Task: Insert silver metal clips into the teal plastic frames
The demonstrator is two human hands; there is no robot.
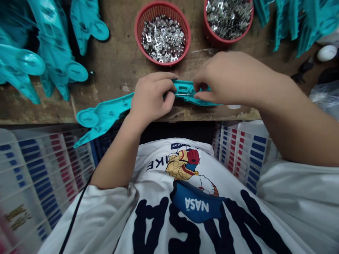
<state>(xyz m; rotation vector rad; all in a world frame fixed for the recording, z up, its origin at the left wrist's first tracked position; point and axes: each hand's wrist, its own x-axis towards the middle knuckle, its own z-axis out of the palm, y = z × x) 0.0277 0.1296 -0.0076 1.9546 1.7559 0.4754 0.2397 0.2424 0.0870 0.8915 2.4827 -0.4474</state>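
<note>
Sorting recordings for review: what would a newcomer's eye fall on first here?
Probably the bright teal part along the near edge of the table, with the left hand and right hand over it. Beyond them, two red baskets hold shiny metal pieces. More teal pieces lie at upper left and upper right.

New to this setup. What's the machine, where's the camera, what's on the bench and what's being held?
There's no machine: these are one person's two bare hands. The single picture comes from a camera worn on the head, looking down, so the person's own printed shirt fills the bottom.

On the wooden bench, two red baskets hold small metal pieces. More turquoise plastic parts lie at both sides.

The left hand holds one turquoise part near the bench edge. The right hand is over its other end, beside a thin metal rod; I can't tell which fingers grip the rod.
</note>
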